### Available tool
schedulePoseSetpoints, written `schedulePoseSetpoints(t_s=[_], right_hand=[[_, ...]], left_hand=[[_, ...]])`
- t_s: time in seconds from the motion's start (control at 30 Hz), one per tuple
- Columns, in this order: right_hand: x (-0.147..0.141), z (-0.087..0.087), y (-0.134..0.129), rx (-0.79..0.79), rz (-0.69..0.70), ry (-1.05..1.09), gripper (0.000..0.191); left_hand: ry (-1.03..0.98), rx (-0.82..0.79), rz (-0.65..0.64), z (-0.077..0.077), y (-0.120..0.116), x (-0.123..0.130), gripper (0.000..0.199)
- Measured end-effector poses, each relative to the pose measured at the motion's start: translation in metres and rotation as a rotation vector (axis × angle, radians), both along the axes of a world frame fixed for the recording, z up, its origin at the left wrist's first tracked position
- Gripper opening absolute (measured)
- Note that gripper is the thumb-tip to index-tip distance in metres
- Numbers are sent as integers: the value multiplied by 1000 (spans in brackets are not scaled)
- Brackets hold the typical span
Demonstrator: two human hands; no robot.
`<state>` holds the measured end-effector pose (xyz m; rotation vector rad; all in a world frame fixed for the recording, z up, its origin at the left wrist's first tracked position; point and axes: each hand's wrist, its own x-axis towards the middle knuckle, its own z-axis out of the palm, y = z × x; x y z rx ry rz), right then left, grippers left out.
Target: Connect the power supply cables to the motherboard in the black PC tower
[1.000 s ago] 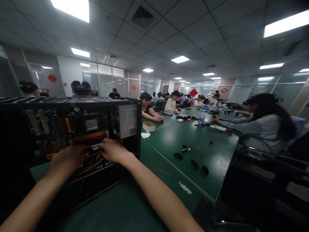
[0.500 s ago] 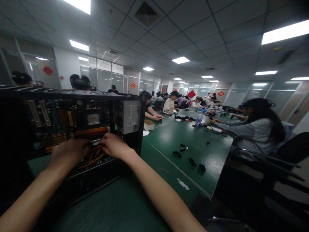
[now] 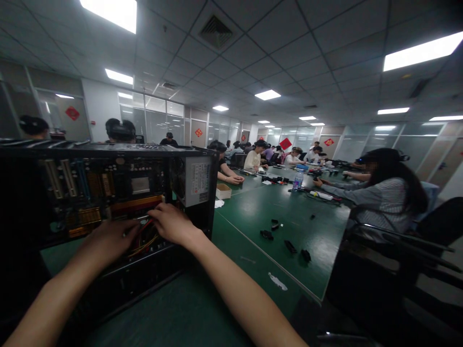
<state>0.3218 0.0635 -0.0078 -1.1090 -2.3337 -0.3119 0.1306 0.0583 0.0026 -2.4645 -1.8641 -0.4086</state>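
Note:
An open black computer case [image 3: 152,279] lies on its side on the green table, its circuit board [image 3: 123,168] facing me. The power supply [image 3: 197,182] sits at its upper right. My left hand [image 3: 108,241] is inside the case below the memory slots [image 3: 133,206], fingers curled together. Close to its right, my right hand [image 3: 171,222] has its fingers bent at the same spot. A small pale piece [image 3: 143,220] shows between the fingertips; which hand grips it is unclear. Red and yellow wires [image 3: 146,246] run just under both hands.
Several small black parts [image 3: 289,246] and a white scrap [image 3: 277,281] lie on the green table [image 3: 253,217] at right. Beyond the case stand a small open box [image 3: 223,191] and a bottle [image 3: 298,180]. A person in a striped top [image 3: 388,197] sits at right, beside black chairs.
Both hands have stayed inside the case; my left hand sits slightly lower. The case appears a little lower in view, from a small camera shift.

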Motion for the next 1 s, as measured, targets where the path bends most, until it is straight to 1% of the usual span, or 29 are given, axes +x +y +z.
schedulePoseSetpoints(t_s=[0.1, 0.2, 0.27, 0.33, 0.37, 0.47, 0.63, 0.73, 0.83, 0.93, 1.0], right_hand=[[0, 1, 1, -10, 45, 50, 33], [2, -1, 5, -30, 122, 147, 37], [2, -4, 8, -46, 164, 202, 40], [2, -7, 10, -75, 172, 228, 41], [1, -9, 10, -93, 169, 225, 42], [0, -12, 11, -127, 132, 163, 40], [-1, -15, 12, -103, 21, 39, 34], [-1, -12, 14, -140, 27, 42, 33], [-3, -6, 14, -226, 24, 78, 29], [-9, 0, 12, -282, -50, 113, 29], [-13, 2, 11, -287, -94, 100, 31]], left_hand=[[-66, -45, -36, -5, 5, -3, 51], [-153, -53, -99, -6, 2, -2, 51], [-245, -66, -206, -7, -3, -1, 52], [-221, -98, -285, -8, -8, 1, 50], [-189, -108, -302, -8, -10, 1, 47], [-129, -86, -267, -7, -15, 1, 37], [-29, -19, -173, -3, -19, 2, 29], [-19, 1, -158, -2, -20, 3, 28], [-2, -8, -156, -2, -20, 2, 28], [1, -22, -153, -3, -20, 2, 30], [-12, -40, -151, -4, -19, 2, 35]])
